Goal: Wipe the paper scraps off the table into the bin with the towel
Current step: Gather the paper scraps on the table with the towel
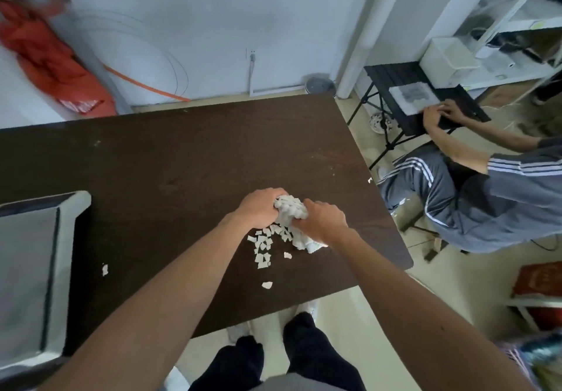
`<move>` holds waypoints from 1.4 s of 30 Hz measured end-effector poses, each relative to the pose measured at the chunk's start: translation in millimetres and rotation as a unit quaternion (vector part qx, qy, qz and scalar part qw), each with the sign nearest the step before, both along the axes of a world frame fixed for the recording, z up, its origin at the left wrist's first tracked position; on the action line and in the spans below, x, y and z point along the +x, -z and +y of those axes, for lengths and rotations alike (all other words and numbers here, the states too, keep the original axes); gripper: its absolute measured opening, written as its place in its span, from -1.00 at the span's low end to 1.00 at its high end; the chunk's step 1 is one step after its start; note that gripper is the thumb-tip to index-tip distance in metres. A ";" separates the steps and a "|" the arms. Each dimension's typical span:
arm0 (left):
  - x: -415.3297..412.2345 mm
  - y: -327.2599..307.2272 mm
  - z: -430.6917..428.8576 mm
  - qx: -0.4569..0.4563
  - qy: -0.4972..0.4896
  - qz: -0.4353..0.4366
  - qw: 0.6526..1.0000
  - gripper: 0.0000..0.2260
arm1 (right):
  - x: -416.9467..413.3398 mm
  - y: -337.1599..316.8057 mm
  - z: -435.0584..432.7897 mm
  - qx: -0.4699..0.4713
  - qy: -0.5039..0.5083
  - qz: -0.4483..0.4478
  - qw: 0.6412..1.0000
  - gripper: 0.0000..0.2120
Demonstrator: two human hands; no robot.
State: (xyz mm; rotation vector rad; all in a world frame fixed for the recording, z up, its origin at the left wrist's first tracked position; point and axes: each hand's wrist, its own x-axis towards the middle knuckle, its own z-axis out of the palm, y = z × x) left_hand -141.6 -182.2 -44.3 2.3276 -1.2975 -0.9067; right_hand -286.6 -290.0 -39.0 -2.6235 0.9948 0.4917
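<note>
Left hand (261,209) and right hand (322,223) are each clamping their grip on the bunched towel (290,209); it is looking soft, light, best held by the wad. Paper scraps (263,247) are lying just beside the towel, flimsy, likely scattering.

Quantities in view:
- Dark brown wooden table (182,162): one.
- White waffle-weave cloth towel (290,209): one.
- Grey rectangular bin with white rim (76,205): one.
- Dense pile of small white paper scraps (264,246): one, pieces too many to count.
- Loose scraps (267,284) lying apart: four.
</note>
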 end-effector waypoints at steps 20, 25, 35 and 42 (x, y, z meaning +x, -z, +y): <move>-43.1 -2.6 8.0 0.064 -0.013 -0.170 0.983 -0.47 | 2.4 10.1 -13.7 -0.026 -0.166 0.024 0.986 -0.44; -49.3 -0.6 1.2 0.070 -0.046 -0.176 0.981 -0.48 | 6.8 8.8 -19.8 -0.011 -0.205 0.008 0.979 -0.51; -51.1 -9.6 2.4 0.039 -0.058 -0.183 0.981 -0.48 | -18.1 24.6 -16.0 0.027 -0.130 -0.132 0.982 -0.58; -43.2 -31.9 -38.2 0.001 -0.048 -0.166 0.985 -0.60 | -11.1 2.9 -65.3 0.080 -0.106 -0.142 0.981 -0.61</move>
